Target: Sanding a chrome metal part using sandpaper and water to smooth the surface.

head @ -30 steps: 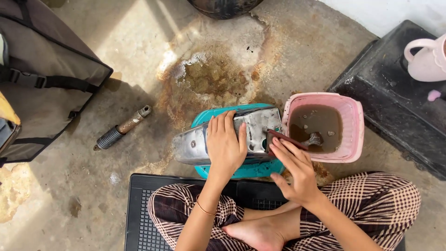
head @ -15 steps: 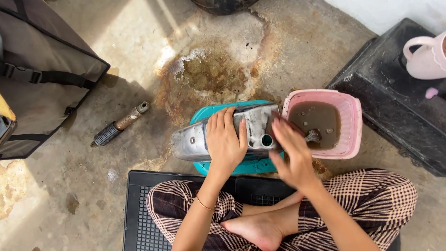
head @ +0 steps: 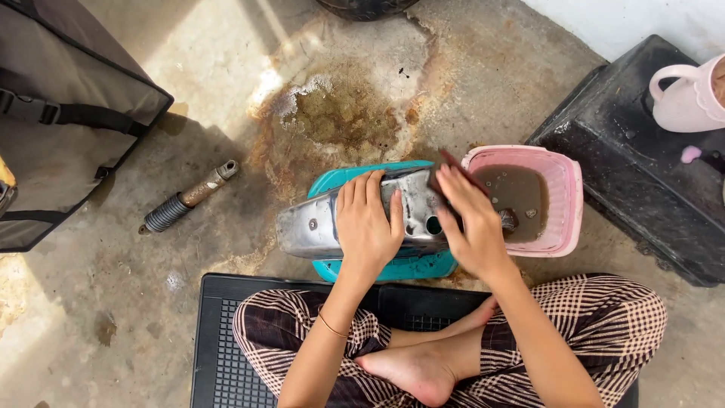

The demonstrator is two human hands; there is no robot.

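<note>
Left hand (head: 368,224) presses flat on a metal tank (head: 355,219) while right hand (head: 472,227) rubs it with a dark pad (head: 453,168).

Stained concrete floor (head: 226,249) with shock absorber (head: 187,198), teal basin (head: 355,178), pink tub (head: 563,196).

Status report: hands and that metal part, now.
Left hand flat on the metal tank, steadying. Right hand holds a dark strip against its right end. Pink tub of murky water close alongside.
</note>
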